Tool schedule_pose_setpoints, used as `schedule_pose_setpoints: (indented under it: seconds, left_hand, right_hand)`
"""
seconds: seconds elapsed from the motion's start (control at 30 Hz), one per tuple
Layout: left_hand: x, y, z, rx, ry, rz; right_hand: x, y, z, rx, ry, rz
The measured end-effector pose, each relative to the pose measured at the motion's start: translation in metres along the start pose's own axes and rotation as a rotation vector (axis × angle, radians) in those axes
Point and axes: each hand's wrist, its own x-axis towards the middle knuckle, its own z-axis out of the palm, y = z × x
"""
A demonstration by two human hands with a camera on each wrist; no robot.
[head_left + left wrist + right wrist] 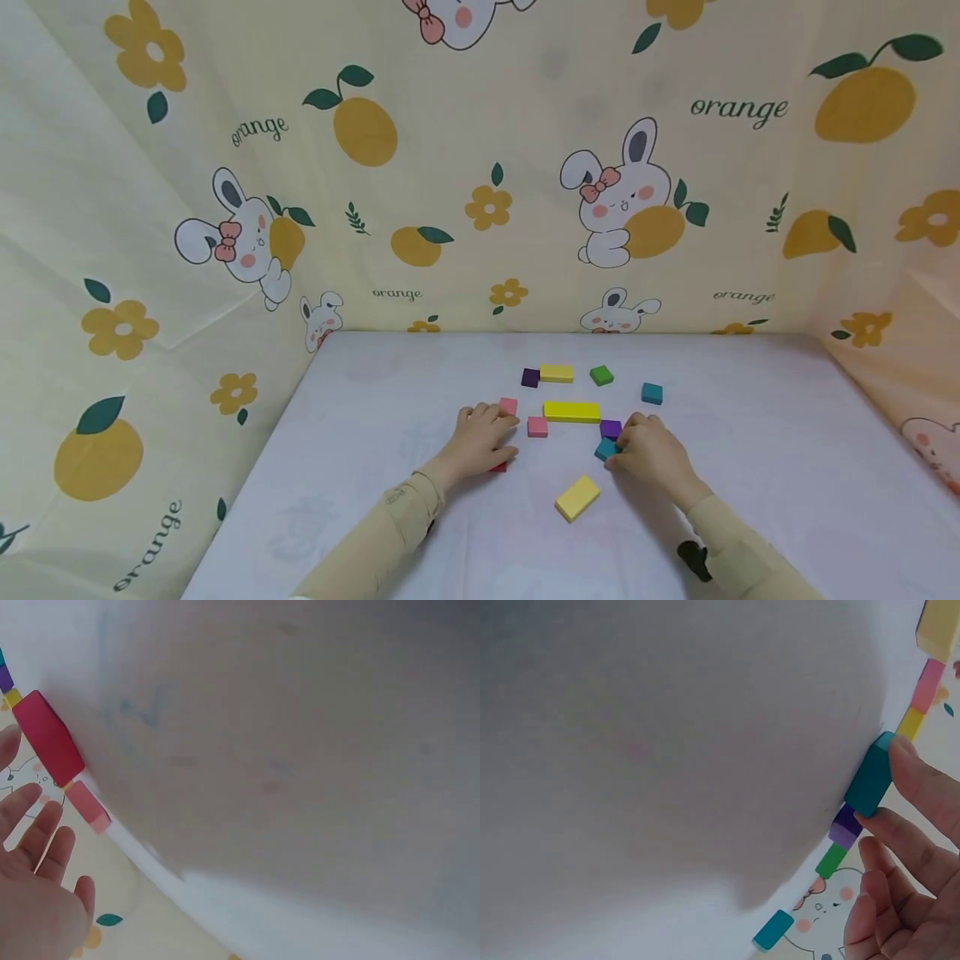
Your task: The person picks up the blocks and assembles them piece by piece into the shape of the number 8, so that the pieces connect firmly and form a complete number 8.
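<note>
Teal block (870, 774) pinched in my right hand (651, 454), between thumb and index; purple block (611, 429) just beyond. Left hand (477, 440) loose, red block (49, 741) near its fingertips. Likely light, stiff; I'd grip opposite faces

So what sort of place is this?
It looks like a curtained-off play corner, or maybe a filming spot: a bunny-and-orange-print backdrop surrounds the white tabletop on three sides, and colourful toy blocks lie on it.
</note>
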Motion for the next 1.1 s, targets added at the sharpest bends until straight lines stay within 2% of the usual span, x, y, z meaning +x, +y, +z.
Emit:
schedule_pose_setpoints:
  seconds: [0.27,0.4,0.5,0.83,1.1]
  left_hand:
    - [-0.019,-0.015,-0.006,-0.065,-0.043,0.009]
    - [-0.028,-0.02,-0.011,-0.077,-0.074,0.016]
    - [-0.032,-0.023,-0.013,-0.077,-0.073,0.03]
    - [-0.035,-0.025,-0.013,-0.042,-0.044,0.032]
    - [-0.033,-0.018,-0.014,-0.052,-0.017,0.04]
  right_hand:
    - [0.0,-0.002,0.0,-0.003,0.014,-0.007]
    - [-0.002,-0.003,0.0,-0.003,0.024,-0.016]
    - [-0.002,-0.004,0.0,-0.003,0.018,-0.01]
    - [-0.002,-0.002,0.001,-0.003,0.018,-0.011]
    - [-0.002,-0.003,0.0,-0.001,0.008,0.008]
